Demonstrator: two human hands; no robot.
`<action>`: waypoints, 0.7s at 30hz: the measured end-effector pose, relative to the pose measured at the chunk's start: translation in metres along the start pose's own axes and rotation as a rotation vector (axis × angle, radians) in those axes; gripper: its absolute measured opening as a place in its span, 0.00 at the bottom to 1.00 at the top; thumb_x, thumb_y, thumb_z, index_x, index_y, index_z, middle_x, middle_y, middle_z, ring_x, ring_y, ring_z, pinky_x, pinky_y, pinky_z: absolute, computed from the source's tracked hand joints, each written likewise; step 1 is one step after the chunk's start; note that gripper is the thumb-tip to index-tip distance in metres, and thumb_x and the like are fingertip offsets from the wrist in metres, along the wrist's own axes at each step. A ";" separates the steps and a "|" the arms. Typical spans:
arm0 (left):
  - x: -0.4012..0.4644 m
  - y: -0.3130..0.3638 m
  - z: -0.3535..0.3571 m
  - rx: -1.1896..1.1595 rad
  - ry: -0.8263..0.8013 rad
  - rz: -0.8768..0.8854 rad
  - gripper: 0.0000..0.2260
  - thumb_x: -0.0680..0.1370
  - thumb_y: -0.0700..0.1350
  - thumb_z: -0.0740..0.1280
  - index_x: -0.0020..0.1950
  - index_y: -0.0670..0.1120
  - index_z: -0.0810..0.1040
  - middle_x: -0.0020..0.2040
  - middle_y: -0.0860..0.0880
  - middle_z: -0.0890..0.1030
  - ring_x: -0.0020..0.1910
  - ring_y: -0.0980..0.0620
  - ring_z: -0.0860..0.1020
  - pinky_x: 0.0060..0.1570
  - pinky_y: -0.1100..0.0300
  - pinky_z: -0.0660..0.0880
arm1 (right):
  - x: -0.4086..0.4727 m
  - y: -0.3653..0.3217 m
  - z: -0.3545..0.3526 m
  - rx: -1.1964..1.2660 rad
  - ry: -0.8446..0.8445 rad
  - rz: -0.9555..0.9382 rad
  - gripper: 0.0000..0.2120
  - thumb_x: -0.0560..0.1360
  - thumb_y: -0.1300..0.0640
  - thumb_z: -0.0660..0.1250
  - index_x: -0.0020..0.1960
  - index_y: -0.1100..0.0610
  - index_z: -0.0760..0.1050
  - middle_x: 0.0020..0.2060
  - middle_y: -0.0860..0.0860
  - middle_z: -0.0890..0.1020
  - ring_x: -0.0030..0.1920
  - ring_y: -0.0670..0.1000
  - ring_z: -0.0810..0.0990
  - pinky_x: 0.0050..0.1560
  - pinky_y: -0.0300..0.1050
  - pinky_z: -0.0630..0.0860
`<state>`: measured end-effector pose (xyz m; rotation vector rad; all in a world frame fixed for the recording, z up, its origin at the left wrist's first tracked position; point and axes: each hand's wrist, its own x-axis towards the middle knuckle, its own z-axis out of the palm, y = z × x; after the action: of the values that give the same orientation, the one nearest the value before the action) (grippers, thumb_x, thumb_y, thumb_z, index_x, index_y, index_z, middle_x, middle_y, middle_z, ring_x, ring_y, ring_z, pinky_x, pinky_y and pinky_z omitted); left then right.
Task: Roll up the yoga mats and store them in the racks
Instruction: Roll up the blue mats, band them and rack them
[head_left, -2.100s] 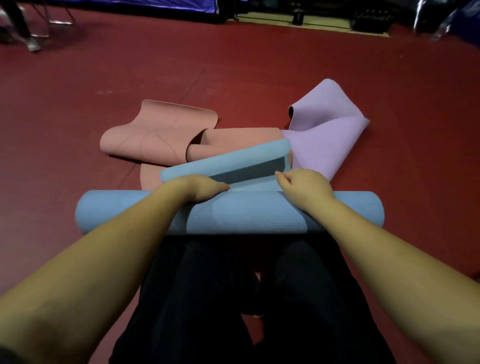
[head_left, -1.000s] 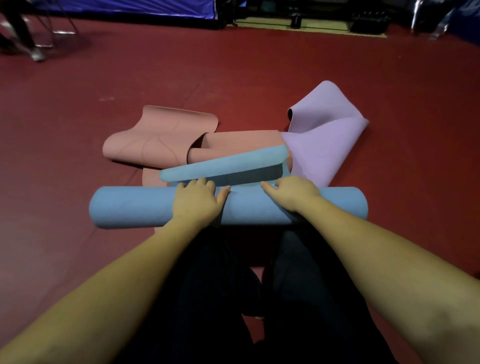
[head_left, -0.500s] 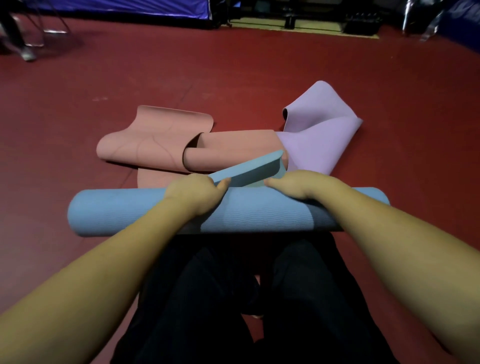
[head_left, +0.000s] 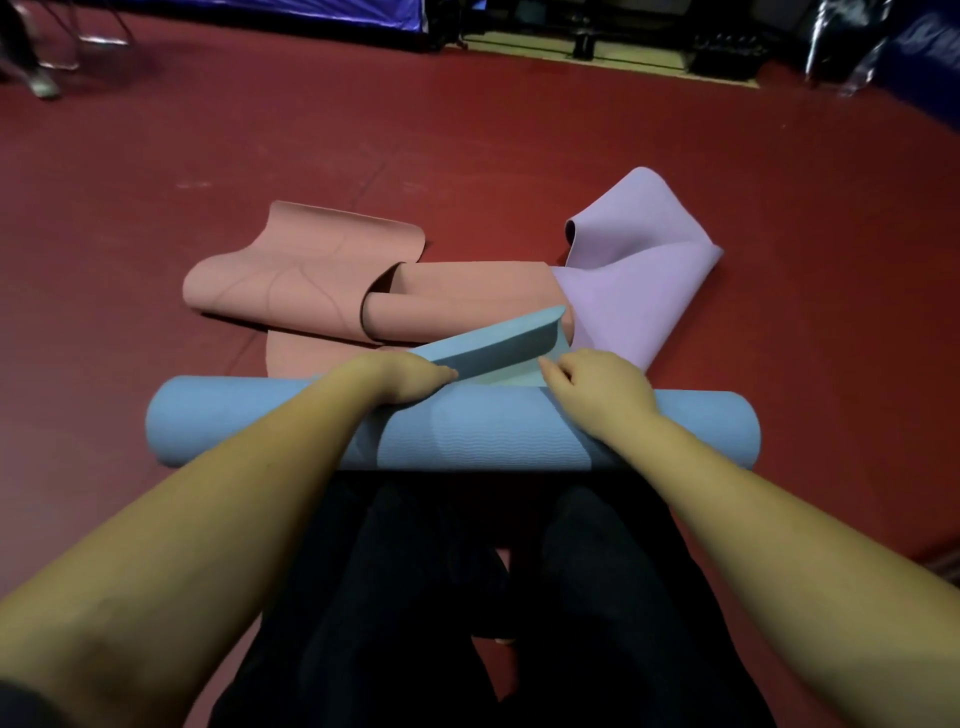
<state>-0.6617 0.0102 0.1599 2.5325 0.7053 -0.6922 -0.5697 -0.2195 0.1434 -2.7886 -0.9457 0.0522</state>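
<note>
Bare forearms (head_left: 223, 525), no sleeves; dark trousers (head_left: 415, 597), faint pinstripe.

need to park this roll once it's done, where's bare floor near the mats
Bare red floor lies left of the pink mat and blue roll, also right of the purple mat and beyond both. Crowded straight ahead: the blue flap overlaps pink and purple there.

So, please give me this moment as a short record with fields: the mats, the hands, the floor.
blue mat: nearly rolled, loose end flap raised
left hand: grips the roll at the flap
right hand: rests on the roll, fingers curled at the flap
pink mat: unrolled, crumpled behind
purple mat: unrolled, folded over
floor: red
</note>
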 end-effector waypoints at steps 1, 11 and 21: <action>0.004 0.000 -0.002 -0.029 -0.039 0.005 0.29 0.80 0.66 0.56 0.74 0.50 0.71 0.73 0.46 0.71 0.68 0.44 0.72 0.67 0.51 0.65 | -0.006 0.000 0.002 -0.014 0.016 0.000 0.23 0.81 0.41 0.53 0.38 0.55 0.73 0.38 0.52 0.75 0.46 0.58 0.76 0.40 0.48 0.66; 0.026 -0.001 0.000 -0.058 0.013 0.028 0.23 0.79 0.63 0.60 0.65 0.49 0.79 0.64 0.48 0.78 0.59 0.46 0.76 0.61 0.50 0.70 | -0.020 -0.008 0.020 -0.191 0.050 0.013 0.37 0.73 0.32 0.41 0.55 0.56 0.79 0.49 0.54 0.82 0.52 0.57 0.78 0.53 0.50 0.69; -0.010 -0.015 0.063 0.194 0.770 0.173 0.23 0.80 0.58 0.51 0.44 0.43 0.78 0.45 0.43 0.82 0.46 0.39 0.78 0.50 0.48 0.68 | 0.006 -0.002 0.018 -0.081 -0.062 0.049 0.28 0.78 0.35 0.49 0.50 0.55 0.78 0.49 0.53 0.82 0.51 0.58 0.79 0.48 0.49 0.70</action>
<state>-0.6998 -0.0137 0.1117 2.9882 0.6514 0.3262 -0.5679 -0.2113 0.1265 -2.8999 -0.9136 0.1113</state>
